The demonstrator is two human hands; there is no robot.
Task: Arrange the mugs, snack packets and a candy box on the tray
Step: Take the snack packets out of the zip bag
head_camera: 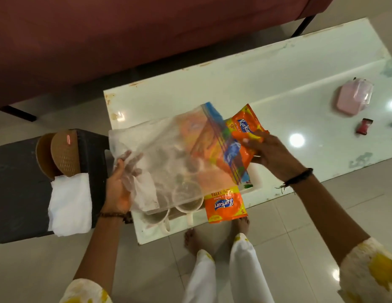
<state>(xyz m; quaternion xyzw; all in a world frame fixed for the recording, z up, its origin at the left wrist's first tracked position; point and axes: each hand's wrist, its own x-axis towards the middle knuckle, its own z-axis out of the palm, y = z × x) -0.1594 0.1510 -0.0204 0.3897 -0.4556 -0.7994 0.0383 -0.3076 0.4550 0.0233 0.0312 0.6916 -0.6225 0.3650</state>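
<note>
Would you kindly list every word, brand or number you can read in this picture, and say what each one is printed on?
"Kurkure": orange snack packet pinched by the right hand; the end of the word is covered.
"50": yellow band on that packet.
"Kurkure", upside down: second orange packet at the near table edge.
"EXTRA", upside down: yellow strip on that second packet; the number before it is blurred.
Red label on the brown sandal: too small to read.
</note>
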